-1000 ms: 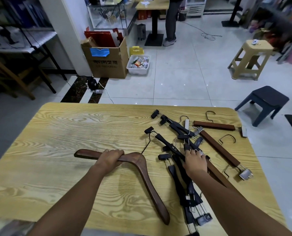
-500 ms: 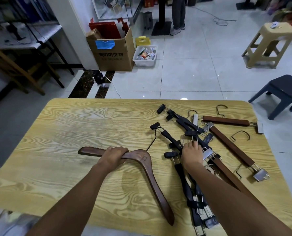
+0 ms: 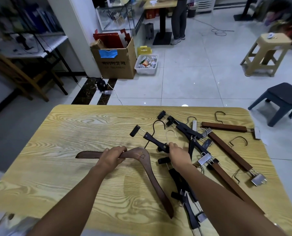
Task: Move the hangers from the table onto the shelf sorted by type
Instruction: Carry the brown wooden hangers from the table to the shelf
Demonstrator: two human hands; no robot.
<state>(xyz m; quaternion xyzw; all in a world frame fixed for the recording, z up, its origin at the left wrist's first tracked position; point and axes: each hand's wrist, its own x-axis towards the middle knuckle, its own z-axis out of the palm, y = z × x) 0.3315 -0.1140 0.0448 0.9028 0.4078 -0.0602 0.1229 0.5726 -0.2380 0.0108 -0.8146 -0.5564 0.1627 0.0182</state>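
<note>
Head view, our left hand point(image 3: 113, 156) gripped the brown hanger point(image 3: 153, 176), our right hand point(image 3: 178, 155) clasped a black clip hanger point(image 3: 156, 142), forearm point(image 3: 218, 189) hiding others.

both bare forearms reach forward, left grip point(image 3: 112, 157) and right grip point(image 3: 179, 155) clenched palm-down, each holding.

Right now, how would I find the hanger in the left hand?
On the yellow wooden table, look left of the tangled clip hangers. The left hand grips a brown coat hanger, the only wide, curved one without clips.
</note>
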